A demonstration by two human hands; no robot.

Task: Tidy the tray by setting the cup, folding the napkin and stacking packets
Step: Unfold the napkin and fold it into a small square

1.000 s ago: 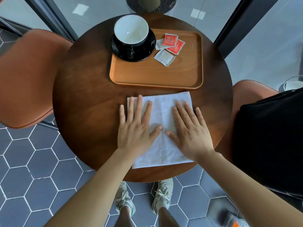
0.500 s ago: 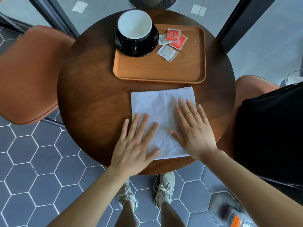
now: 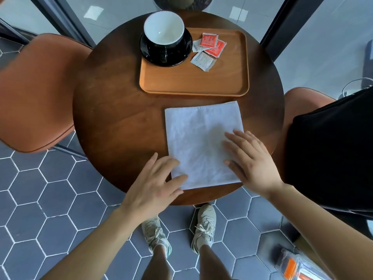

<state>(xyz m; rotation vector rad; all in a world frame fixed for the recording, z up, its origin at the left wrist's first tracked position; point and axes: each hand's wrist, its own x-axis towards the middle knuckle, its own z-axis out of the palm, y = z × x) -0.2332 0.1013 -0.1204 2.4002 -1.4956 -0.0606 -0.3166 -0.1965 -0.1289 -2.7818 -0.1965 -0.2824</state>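
Observation:
A white napkin (image 3: 201,142) lies flat on the round wooden table (image 3: 121,110), in front of the wooden tray (image 3: 193,83). My left hand (image 3: 155,186) rests with spread fingers on the napkin's near left corner, fingertips just on the paper. My right hand (image 3: 250,160) lies flat on the napkin's right edge. A black cup (image 3: 164,37) with a white inside stands on a black saucer at the tray's far left corner. Several red and white packets (image 3: 209,49) lie loosely overlapped right of the cup.
An orange chair (image 3: 36,91) stands left of the table. Another orange seat at the right carries a black bag (image 3: 333,150). A clear bag with orange print (image 3: 294,265) lies on the hexagon-tiled floor. Glass panels with dark frames rise behind the table.
My left hand has slid from the napkin's middle down to its near left corner. My right hand has shifted to the napkin's right edge.

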